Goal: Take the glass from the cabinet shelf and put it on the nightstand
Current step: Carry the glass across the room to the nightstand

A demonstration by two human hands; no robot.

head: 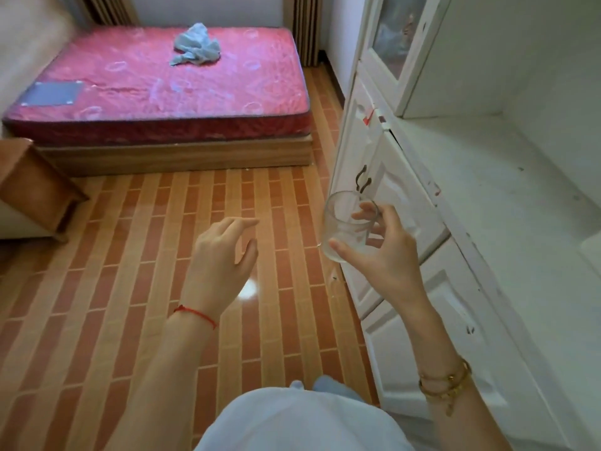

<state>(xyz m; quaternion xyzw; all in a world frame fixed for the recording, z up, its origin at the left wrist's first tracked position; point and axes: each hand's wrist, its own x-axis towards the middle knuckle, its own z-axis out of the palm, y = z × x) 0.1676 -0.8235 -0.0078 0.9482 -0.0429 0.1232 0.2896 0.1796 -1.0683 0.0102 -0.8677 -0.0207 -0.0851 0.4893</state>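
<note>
One glass (349,222), and it is off the cabinet (406,196) shelf, carried in mid-air just in front of the cabinet's lower doors. The right hand (383,255) wraps it from the side: thumb across the near wall low down, fingers curled round the far side and showing through the clear wall. It tilts a little, mouth leaning away from the cabinet. The left hand (224,252) hangs loose and half open out from the cabinet over the floor (130,288), holding nothing.

This looks like a small, empty, thin-walled tumbler, so I judge it light, rigid, smooth enough to slip and quick to break on a hard floor. The mid-body wrap suits it; a pinch at the rim would be riskier.

The floor is glossy brick-patterned tile with a bright glare spot out from the cabinet foot, hard and unforgiving. Across it from the cabinet, at the far edge of view, a wooden nightstand (32,177) shows one corner; its top looks flat, though most of it is cut off. Beyond, farther from the cabinet, a bed (162,92) with a bare red mattress carries a crumpled blue cloth (195,45). The walk looks clear, and a gentle base-first set-down is the call.
</note>
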